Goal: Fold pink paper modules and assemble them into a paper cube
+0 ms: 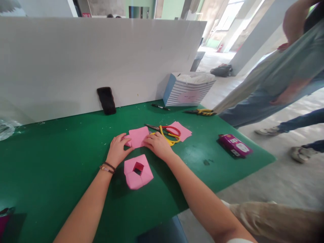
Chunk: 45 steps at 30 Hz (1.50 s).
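My left hand (116,151), with bracelets at the wrist, curves its thumb and fingers around a small folded piece of pink paper (128,143). This piece lies against the left edge of some square pink paper sheets (139,135). At the sheets' right edge, my right hand (159,145) has its fingers close together, touching the paper; its fingertips are partly hidden. Nearer to me, between my forearms, sits a folded pink paper box (133,181) with a square hole in its top. Just past my right hand lie red-handled scissors (174,128) and yellow-handled scissors (170,141).
More pink paper (186,132) lies beneath the scissors on the green table (63,162). A phone (106,100) leans on the white partition (101,54). Farther right are a pen (160,107), a striped bag (189,94), pliers (202,112) and a purple packet (235,145). People stand at the right.
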Each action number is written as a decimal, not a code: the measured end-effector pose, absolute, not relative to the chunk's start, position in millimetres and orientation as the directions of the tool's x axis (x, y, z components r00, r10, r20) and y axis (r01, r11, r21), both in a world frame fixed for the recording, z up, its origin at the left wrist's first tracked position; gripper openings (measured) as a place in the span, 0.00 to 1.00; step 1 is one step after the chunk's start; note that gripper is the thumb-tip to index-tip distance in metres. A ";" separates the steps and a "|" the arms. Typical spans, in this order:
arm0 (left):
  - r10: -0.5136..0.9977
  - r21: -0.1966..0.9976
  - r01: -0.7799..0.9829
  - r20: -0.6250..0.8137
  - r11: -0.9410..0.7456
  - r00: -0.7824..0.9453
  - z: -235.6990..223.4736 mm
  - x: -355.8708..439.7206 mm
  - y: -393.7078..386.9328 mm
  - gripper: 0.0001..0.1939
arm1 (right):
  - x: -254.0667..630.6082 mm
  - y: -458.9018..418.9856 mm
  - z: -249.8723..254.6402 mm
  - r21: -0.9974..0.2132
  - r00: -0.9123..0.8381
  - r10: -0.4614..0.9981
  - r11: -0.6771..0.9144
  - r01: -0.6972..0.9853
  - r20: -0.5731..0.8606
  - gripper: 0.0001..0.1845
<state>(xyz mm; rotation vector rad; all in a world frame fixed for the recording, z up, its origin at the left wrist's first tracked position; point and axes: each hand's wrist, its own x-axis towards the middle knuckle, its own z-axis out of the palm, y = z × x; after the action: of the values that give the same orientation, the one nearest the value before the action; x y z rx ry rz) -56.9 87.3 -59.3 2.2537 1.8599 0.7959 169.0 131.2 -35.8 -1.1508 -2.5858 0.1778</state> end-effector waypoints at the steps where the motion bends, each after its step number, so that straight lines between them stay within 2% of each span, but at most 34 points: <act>1: 0.938 0.409 0.882 0.335 -0.233 0.093 -60.1 -57.7 88.3 0.18 | 164.5 132.8 -37.9 -0.234 -0.628 0.744 0.668 0.707 0.226 0.12; 6: 0.916 0.421 0.873 0.395 -0.245 0.067 -63.0 -59.1 93.0 0.17 | 165.9 135.5 -33.3 -0.225 -0.568 0.778 0.624 0.749 0.268 0.13; 11: 0.902 0.425 0.869 0.429 -0.251 0.051 -61.8 -55.8 93.3 0.14 | 207.8 133.4 -20.1 -0.221 -0.349 0.886 0.423 0.879 0.306 0.14; 17: 0.924 0.405 0.872 0.362 -0.274 0.122 -55.9 -50.5 90.1 0.10 | 211.2 133.2 -26.5 -0.207 -0.285 0.929 0.334 0.920 0.235 0.14; 21: 0.931 0.400 0.870 0.331 -0.286 0.154 -56.4 -48.2 88.7 0.09 | 204.5 127.4 -21.7 -0.226 -0.203 0.940 0.268 0.937 0.274 0.15; 24: 0.928 0.406 0.864 0.334 -0.299 0.164 -58.5 -48.0 89.5 0.09 | 198.2 121.1 -19.9 -0.243 -0.203 0.931 0.282 0.928 0.304 0.18; 28: 0.917 0.419 0.849 0.363 -0.321 0.167 -60.0 -48.4 91.0 0.10 | 180.9 117.6 -27.6 -0.255 -0.324 0.909 0.389 0.885 0.261 0.14; 33: 0.881 0.468 0.821 0.466 -0.326 0.084 -55.9 -50.8 91.4 0.11 | 175.4 114.0 -21.3 -0.291 -0.343 0.897 0.419 0.860 0.279 0.14; 36: 0.839 0.516 0.808 0.541 -0.286 -0.049 -51.8 -55.8 90.7 0.14 | 183.0 92.4 -11.5 -0.347 -0.275 0.883 0.412 0.843 0.380 0.16; 38: 0.806 0.550 0.801 0.572 -0.238 -0.153 -50.2 -60.1 89.9 0.16 | 188.1 69.3 -12.8 -0.491 -0.153 0.856 0.420 0.764 0.494 0.14; 42: 0.783 0.592 0.789 0.565 -0.164 -0.260 -51.9 -65.4 88.1 0.16 | 193.9 32.2 -33.1 -0.667 -0.031 0.886 0.371 0.646 0.462 0.12; 45: 0.821 0.589 0.795 0.520 -0.146 -0.235 -55.1 -64.4 86.5 0.14 | 194.6 28.2 -44.4 -0.701 -0.018 0.904 0.343 0.625 0.426 0.12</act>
<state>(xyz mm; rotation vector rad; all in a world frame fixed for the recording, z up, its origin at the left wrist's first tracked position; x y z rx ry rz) -64.4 86.5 -55.1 1.9246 2.0331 1.3584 194.6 28.2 -44.4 -1.3700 -1.7307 0.4006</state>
